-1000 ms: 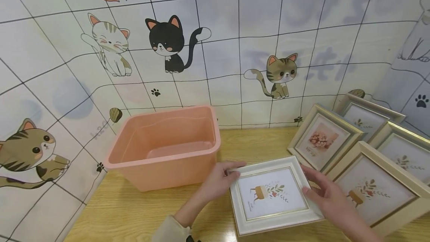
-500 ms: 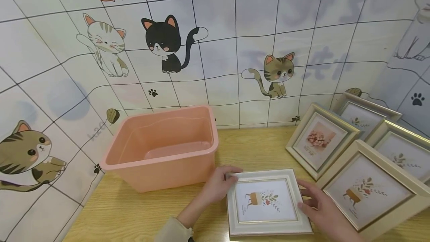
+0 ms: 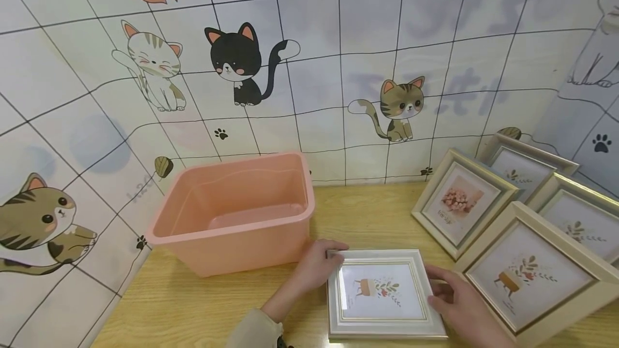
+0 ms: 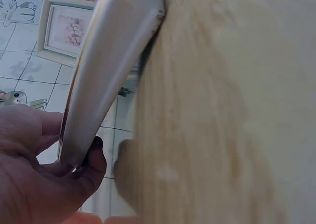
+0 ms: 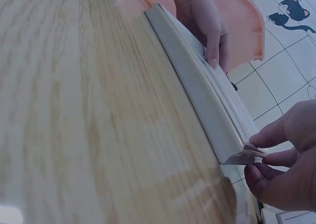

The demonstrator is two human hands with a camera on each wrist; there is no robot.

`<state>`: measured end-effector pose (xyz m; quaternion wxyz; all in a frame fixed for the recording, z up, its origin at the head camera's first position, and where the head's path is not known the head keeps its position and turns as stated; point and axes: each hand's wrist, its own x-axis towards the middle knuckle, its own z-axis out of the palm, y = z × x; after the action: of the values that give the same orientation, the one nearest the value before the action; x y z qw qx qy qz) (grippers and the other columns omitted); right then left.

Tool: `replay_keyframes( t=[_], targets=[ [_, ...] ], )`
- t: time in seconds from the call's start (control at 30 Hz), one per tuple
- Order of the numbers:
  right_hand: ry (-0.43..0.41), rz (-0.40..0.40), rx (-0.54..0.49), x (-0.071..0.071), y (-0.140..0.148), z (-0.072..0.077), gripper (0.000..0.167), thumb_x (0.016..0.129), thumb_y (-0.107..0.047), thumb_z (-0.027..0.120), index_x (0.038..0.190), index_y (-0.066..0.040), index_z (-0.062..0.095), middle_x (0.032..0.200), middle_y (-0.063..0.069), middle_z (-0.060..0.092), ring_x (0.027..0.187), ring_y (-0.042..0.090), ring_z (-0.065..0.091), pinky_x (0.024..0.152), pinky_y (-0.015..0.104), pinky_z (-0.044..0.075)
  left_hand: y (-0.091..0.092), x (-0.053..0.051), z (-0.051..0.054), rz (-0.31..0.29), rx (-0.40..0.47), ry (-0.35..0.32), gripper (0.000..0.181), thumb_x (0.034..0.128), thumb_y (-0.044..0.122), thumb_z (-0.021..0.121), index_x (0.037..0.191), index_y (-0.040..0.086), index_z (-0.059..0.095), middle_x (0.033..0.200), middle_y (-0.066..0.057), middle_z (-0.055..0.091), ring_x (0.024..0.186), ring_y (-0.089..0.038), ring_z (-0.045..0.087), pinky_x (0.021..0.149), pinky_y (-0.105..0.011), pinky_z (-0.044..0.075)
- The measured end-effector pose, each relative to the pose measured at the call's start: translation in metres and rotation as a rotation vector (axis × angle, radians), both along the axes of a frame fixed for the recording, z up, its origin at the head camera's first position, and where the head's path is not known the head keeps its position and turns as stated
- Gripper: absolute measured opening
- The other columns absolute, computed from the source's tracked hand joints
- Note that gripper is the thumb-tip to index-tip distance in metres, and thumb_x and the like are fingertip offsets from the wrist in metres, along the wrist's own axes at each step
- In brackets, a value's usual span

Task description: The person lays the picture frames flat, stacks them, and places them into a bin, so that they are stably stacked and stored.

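Clearly, what counts most, in our judgement, is how the white picture frame (image 3: 387, 291) lies between the two hands. We see its long axis running left to right across the person's front, on the near part of the table (image 3: 360, 214). Its printed planter lies sideways, legs toward the left hand (image 3: 315, 268) and sprigs toward the right hand (image 3: 459, 301).

We find the left hand gripping the far left corner, its thumb over the face and its fingers round the edge. The right hand pinches the frame's right short side between thumb and fingers, so both hands are holding it at once. The left wrist view suggests to us that the far side is raised and the near long edge rests on the wood, though at so steep an angle we cannot be sure of the contact.

Left of the frame, and a little beyond it, we have the pink tub (image 3: 237, 259), with the left hand the nearer one. To the right we see the large cream frame (image 3: 537, 278) propped up, just beside the right hand, and the pink-flower frame (image 3: 461, 201) farther back.
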<state>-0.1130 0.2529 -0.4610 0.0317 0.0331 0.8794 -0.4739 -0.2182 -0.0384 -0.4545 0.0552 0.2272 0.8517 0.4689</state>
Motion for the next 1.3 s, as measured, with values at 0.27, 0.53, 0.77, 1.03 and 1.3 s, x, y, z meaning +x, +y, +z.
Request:
replay_keyframes(
  t=[0.27,0.53,0.77,1.03,1.3],
  targets=[
    [-0.025,0.008,-0.017,-0.001,0.001,-0.003,0.056,0.092,0.008,0.066,0.145,0.012,0.047,0.129,0.022,0.062,0.1,0.021,0.062,0.077,0.028,0.053,0.001,-0.004,-0.007,0.017,0.001,0.004,0.02,0.0937,0.0,0.068,0.111,0.002,0.077,0.115,-0.01,0.074,0.113,-0.026,0.064,0.091,-0.04,0.052],
    [-0.002,0.011,-0.006,-0.001,0.0,-0.004,0.057,0.092,0.009,0.066,0.144,0.015,0.044,0.131,0.027,0.06,0.103,0.023,0.063,0.079,0.027,0.054,0.003,-0.006,-0.008,0.027,-0.019,0.022,0.018,0.0911,-0.001,0.068,0.106,0.002,0.078,0.109,-0.008,0.075,0.103,-0.022,0.067,0.084,-0.035,0.053],
    [0.039,0.013,0.039,-0.001,0.002,-0.005,0.06,0.09,0.011,0.068,0.144,0.017,0.042,0.128,0.027,0.06,0.104,0.027,0.065,0.08,0.027,0.054,0.004,-0.006,-0.007,0.026,-0.046,0.019,0.02,0.0912,-0.002,0.067,0.106,0.003,0.079,0.109,-0.007,0.076,0.098,-0.016,0.067,0.08,-0.031,0.054],
    [0.009,0.007,0.02,-0.001,0.003,-0.006,0.06,0.09,0.012,0.066,0.145,0.014,0.043,0.128,0.024,0.06,0.105,0.027,0.064,0.08,0.027,0.054,0.003,0.0,-0.004,0.019,-0.07,0.058,0.028,0.0896,-0.012,0.061,0.107,0.0,0.079,0.108,-0.008,0.076,0.106,-0.024,0.069,0.084,-0.034,0.055],
    [0.074,0.073,0.003,0.011,0.018,0.01,0.061,0.097,-0.001,0.066,0.15,0.009,0.039,0.135,0.026,0.056,0.109,0.016,0.064,0.079,0.026,0.055,0.001,0.001,-0.004,0.011,-0.044,0.047,0.029,0.089,-0.013,0.059,0.109,-0.002,0.077,0.107,-0.01,0.076,0.091,-0.015,0.065,0.075,-0.027,0.052]
  ],
)
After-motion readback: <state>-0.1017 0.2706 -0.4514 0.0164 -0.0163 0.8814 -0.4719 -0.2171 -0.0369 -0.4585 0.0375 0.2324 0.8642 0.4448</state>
